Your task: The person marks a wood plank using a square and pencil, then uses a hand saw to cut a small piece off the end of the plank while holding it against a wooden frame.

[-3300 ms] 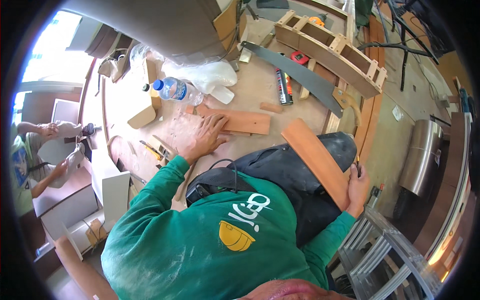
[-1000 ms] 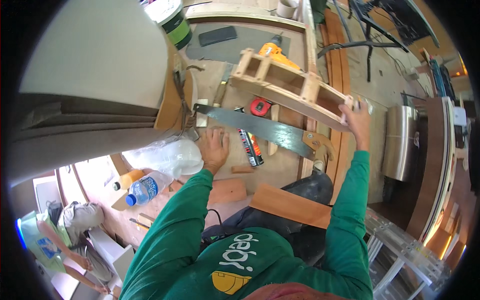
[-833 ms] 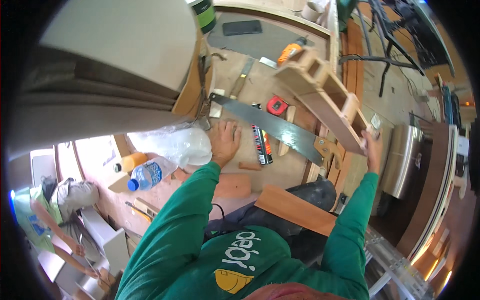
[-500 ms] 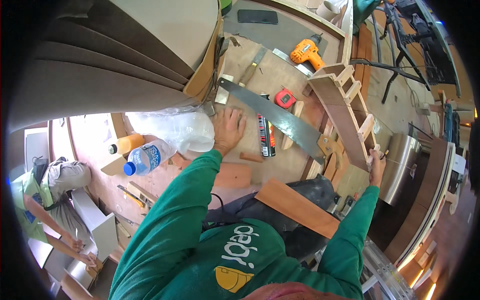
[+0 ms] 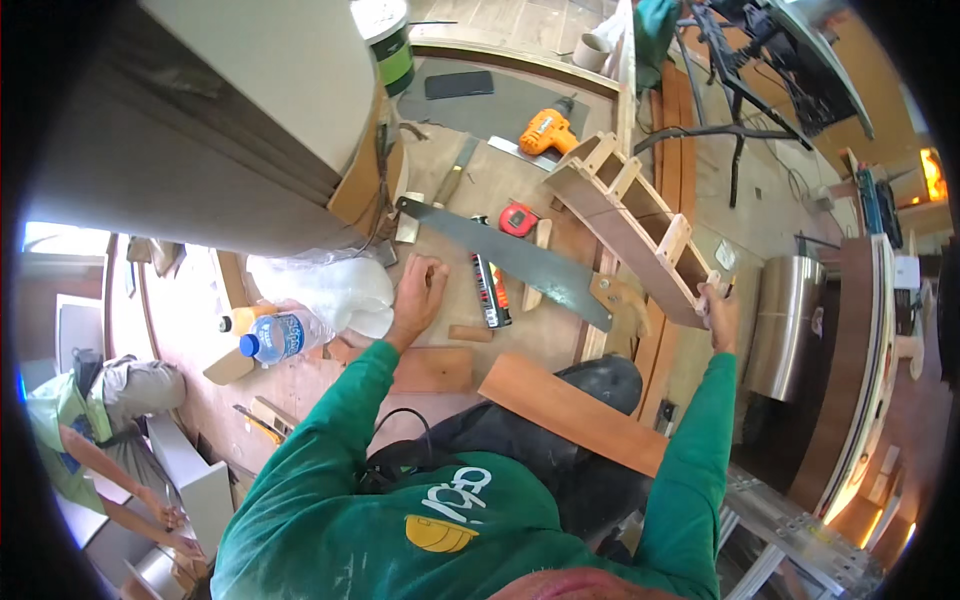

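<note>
My right hand (image 5: 720, 318) grips the near end of a wooden frame (image 5: 625, 230) with crosspieces, held tilted right of the handsaw (image 5: 500, 258); a small slim item also shows at my fingers. My left hand (image 5: 418, 297) is curled low over the worktop (image 5: 350, 395), between clear plastic wrap (image 5: 335, 290) and a black spray can (image 5: 492, 293); anything inside its fingers is hidden. A red tape measure (image 5: 517, 219) and an orange drill (image 5: 548, 130) lie beyond. An orange-brown board (image 5: 570, 410) rests across my thigh, another (image 5: 430, 370) below my left hand.
A co-worker (image 5: 90, 450) bends at the left by white panels. A large padded piece (image 5: 240, 90) fills the upper left. Water bottle (image 5: 285, 335), cutter (image 5: 255, 425) and phone (image 5: 458, 86) lie about. A metal cylinder (image 5: 785, 330), black stand (image 5: 745, 130) and aluminium ladder (image 5: 760, 510) stand right.
My right hand left the board on my thigh and took the frame, swinging its near end down and rightward. My left hand moved off the lower board; its spread fingers have now curled.
</note>
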Demonstrator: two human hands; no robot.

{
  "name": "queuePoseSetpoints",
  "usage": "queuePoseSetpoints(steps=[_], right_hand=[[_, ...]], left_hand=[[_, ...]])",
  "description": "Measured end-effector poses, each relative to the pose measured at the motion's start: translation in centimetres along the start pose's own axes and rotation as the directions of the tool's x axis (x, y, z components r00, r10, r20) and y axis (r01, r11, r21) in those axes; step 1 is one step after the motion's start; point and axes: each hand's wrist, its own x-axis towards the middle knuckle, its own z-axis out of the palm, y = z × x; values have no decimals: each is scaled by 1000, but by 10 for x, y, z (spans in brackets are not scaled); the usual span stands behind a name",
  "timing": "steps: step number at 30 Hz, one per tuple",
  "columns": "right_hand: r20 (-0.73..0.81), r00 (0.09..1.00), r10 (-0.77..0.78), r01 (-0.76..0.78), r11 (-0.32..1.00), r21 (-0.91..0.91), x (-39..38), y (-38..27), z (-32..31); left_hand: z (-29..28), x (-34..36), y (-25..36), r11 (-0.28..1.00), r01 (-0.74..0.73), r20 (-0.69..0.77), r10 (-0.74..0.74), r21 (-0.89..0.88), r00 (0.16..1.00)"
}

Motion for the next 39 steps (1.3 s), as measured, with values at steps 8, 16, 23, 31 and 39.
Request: queuePoseSetpoints(steps=[8, 16, 23, 31, 39], right_hand=[[-61, 979, 196, -190, 977, 94, -40, 26, -11], [-131, 969, 208, -188, 971, 150, -48, 40, 10], [-161, 961, 226, -183, 953, 241, -44, 66, -6], [-224, 971, 87, -92, 996, -11, 3, 56, -11], [-60, 997, -54, 43, 984, -175, 11, -64, 27]], left_hand=[[81, 178, 70, 935, -352, 279, 328, 38, 903], [207, 210, 35, 893, -197, 365, 39, 405, 930], [207, 220, 72, 824, -319, 609, -39, 468, 792], [75, 223, 105, 807, -413, 715, -15, 421, 699], [-76, 121, 110, 891, -244, 341, 109, 383, 934]])
